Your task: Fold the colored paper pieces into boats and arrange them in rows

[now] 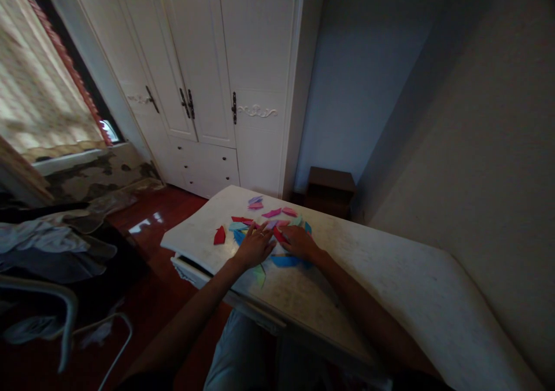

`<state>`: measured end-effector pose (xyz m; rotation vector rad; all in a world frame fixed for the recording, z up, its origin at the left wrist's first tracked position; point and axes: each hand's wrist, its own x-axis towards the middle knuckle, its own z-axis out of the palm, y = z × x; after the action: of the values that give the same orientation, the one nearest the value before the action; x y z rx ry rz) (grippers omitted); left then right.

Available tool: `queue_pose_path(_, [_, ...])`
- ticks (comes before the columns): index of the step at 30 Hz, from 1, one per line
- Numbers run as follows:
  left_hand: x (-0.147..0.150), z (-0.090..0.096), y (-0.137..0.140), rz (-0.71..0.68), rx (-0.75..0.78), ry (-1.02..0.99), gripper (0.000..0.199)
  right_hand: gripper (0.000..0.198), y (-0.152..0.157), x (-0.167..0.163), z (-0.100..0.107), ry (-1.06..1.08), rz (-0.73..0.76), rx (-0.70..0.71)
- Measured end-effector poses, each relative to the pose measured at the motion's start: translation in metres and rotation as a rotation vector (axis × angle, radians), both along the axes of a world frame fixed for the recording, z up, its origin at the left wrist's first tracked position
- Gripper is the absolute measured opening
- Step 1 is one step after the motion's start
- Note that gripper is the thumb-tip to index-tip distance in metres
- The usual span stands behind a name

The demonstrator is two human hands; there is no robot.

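Fingers of the left hand [255,247] partly spread, the right hand's [299,243] bent at red paper [278,235], grips unclear, mid-frame amid loose, already folded papers [219,236].

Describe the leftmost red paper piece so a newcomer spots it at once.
On the pale table, find the coloured papers around the left hand. Look farther left: the red piece lies apart from the others, closest to the table's left end.

Paper pieces [272,213] lie on the table [368,275], before the wardrobe [260,61].
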<state>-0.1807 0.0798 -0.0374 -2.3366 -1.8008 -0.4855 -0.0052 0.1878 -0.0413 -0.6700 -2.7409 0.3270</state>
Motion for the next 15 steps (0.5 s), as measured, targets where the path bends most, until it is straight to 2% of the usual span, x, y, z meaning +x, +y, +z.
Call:
queue_pose_path(3, [-0.003,-0.006,0.001,0.058,-0.014,0.004,0.039,0.046,0.004,0.013,-0.005,0.033,-0.039,-0.025])
queue_pose_path(11, [-0.006,-0.014,-0.005,0.239,0.016,-0.030,0.039,0.051,0.024,0.037,-0.009,0.282,-0.191,-0.143])
queue_pose_path(15, [-0.008,-0.011,-0.007,0.257,0.079,-0.060,0.037,0.045,0.036,0.059,-0.006,0.399,-0.285,-0.182])
